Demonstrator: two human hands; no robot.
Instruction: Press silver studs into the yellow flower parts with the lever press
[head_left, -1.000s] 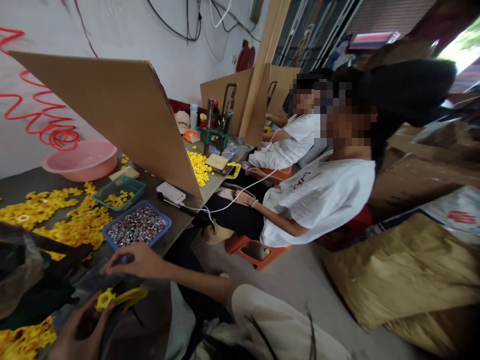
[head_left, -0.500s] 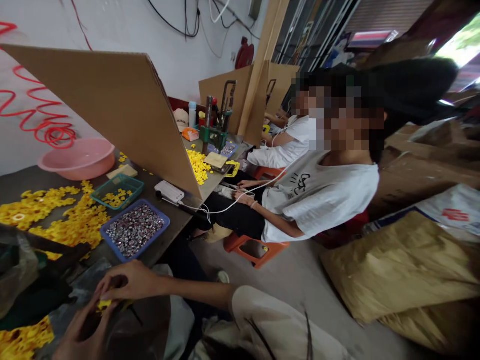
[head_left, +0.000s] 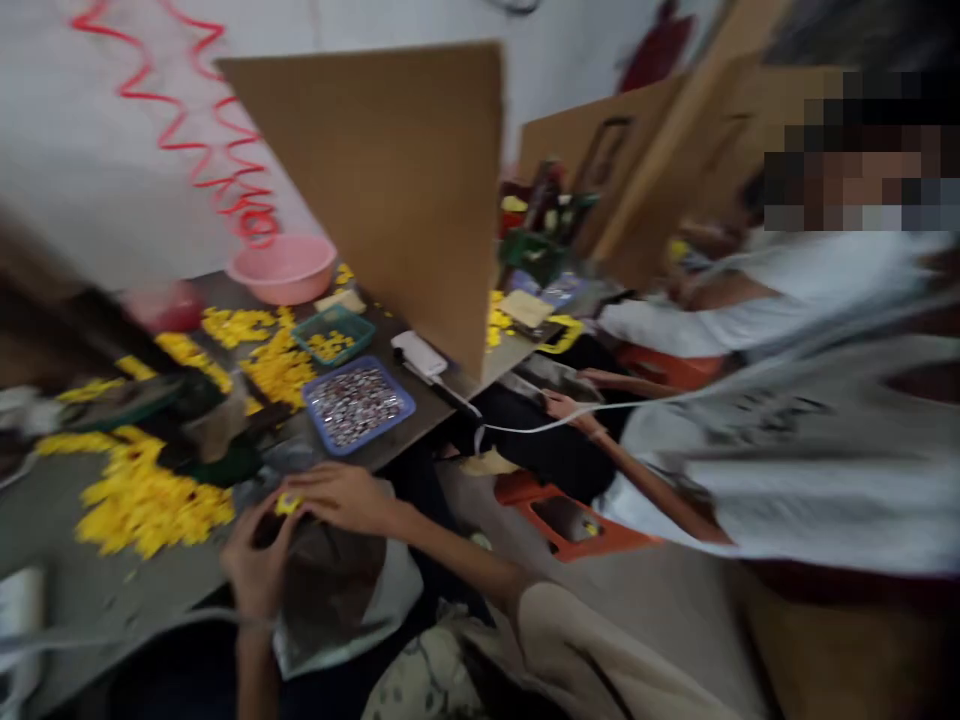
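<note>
one small yellow piece (head_left: pixel 287 503) sits between the left hand (head_left: pixel 259 560) and the right hand (head_left: pixel 345 497), just above the lap. the left fingers look closed on it; the right fingertips come over its top, but blur hides whether they pinch it too. a piece this small could slip from a loose pinch and drop into the lap or onto the floor. a careless right forearm could also knock the blue tray (head_left: pixel 378 432) of silver studs near the table edge. the grey table (head_left: pixel 409 425) carries a loose yellow heap (head_left: pixel 150 510), a green tray (head_left: pixel 352 347) and a pink basin (head_left: pixel 281 270), with a cardboard divider (head_left: pixel 397 200) standing up behind them. beyond it, a co-worker's hand (head_left: pixel 562 403) rests on a dark knee, and a red coiled hose (head_left: pixel 217 130) hangs on the white wall.
</note>
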